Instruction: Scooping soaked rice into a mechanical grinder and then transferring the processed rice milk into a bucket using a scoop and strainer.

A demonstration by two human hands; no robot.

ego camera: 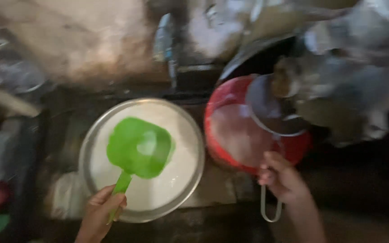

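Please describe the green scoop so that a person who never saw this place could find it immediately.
Find the wide round metal pan full of white liquid, left of the red bucket. The green scoop hangs over that white surface, its handle gripped by the left hand. It is the only bright green plastic tool here; the strainer held by the right hand over the bucket is grey metal mesh.

Dim scene, light mostly from above onto the white pan and green scoop, w/ small glare spots. Strong motion blur everywhere; top and right edges smeared, corners nearly black.
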